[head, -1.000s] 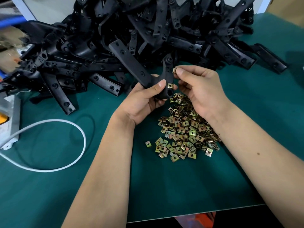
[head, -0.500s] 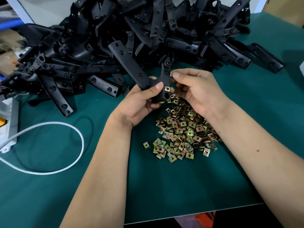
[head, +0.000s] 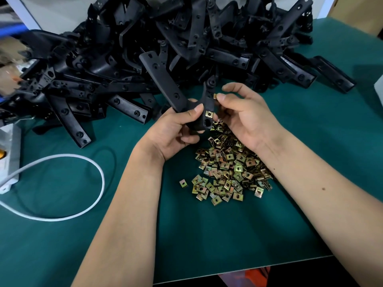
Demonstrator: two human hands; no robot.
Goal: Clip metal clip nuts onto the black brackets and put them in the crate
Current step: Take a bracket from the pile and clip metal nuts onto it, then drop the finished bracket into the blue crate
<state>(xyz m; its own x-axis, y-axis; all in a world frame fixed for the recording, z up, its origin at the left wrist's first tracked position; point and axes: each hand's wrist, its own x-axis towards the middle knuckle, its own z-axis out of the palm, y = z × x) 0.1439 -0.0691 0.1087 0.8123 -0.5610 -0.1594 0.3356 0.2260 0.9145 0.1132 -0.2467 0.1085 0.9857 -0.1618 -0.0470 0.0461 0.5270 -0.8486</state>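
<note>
Left hand: the left hand grips a black bracket near its bend, thumb across the top and fingers curled under it.
Held bracket: its long arm slants up and to the left, over the edge of the heap behind; a shorter arm stands upright between the two hands.
Fitted nut: one clip nut already sits on the bracket just beside the left thumb tip, above a round hole in the plastic.
Right hand: the right hand pinches a second clip nut between thumb and forefinger, right beside the upright arm; whether it touches the plastic I cannot tell. The other fingers are loosely curled.
Loose nuts: a pile of clip nuts lies on the green mat under and below the right wrist, with one stray nut just off its left edge.
Bracket heap: a big heap of brackets fills the far side of the mat.
Left side: a white cable loops across the mat from a white power strip.
</note>
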